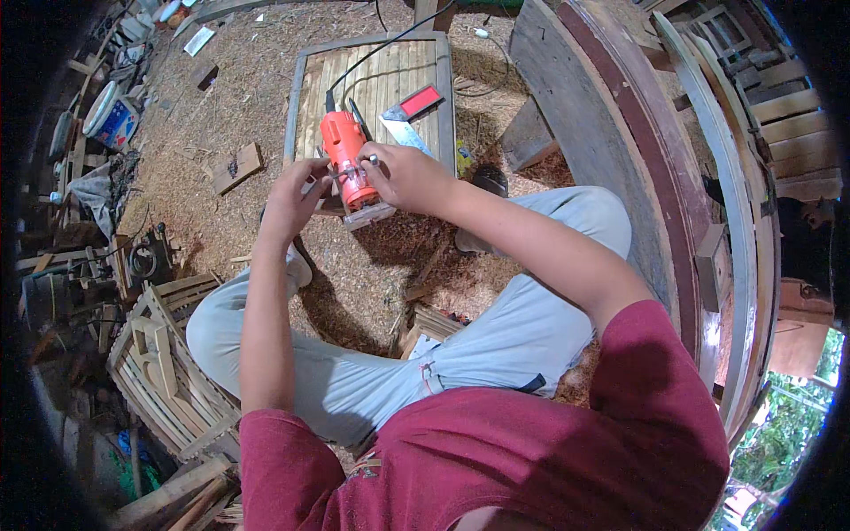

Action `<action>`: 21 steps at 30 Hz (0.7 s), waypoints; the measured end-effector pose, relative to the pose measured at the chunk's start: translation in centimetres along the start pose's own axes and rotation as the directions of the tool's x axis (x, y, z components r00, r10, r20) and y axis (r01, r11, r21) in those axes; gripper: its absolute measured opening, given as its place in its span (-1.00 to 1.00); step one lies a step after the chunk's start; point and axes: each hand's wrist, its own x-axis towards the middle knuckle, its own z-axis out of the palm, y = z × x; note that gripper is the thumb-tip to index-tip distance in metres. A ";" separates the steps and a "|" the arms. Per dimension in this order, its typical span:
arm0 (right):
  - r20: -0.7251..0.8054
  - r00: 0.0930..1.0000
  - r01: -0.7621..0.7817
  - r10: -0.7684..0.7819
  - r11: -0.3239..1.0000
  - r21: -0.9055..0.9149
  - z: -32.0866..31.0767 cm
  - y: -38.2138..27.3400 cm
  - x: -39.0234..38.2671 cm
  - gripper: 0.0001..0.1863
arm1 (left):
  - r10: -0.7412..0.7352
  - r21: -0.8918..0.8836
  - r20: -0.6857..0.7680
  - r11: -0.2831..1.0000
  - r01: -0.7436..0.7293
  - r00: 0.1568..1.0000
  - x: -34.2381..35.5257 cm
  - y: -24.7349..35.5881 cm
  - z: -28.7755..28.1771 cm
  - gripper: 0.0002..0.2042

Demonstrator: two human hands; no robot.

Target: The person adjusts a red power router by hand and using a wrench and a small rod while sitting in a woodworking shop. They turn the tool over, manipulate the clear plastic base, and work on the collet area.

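An orange trim router (343,140) with a clear base (368,215) lies on a slatted wooden panel (310,93), its base toward me. My left hand (297,196) is at the router's left side, fingers bent and pinching by the base clamp. My right hand (403,175) is closed against the router's right side, thumb on its lower body. A small greyish piece shows at its fingertips, too small to name. Beyond my right hand, a try square (416,103) with a red-faced stock and metal blade rests on the panel. A black cord (372,55) runs from the router's far end.
Sawdust covers the ground (195,186), where a wood offcut (237,168) lies. Long planks (611,133) lean along my right. A slatted wooden piece (164,363) and scrap timber crowd the left. A white bucket (111,115) stands at far left.
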 end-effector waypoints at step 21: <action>-0.042 0.998 0.053 -0.053 0.999 -0.009 0.1 0.3 0.3 -0.85 | -0.551 -0.696 0.625 -0.071 0.715 0.554 1.6 2.8 1.5 -0.73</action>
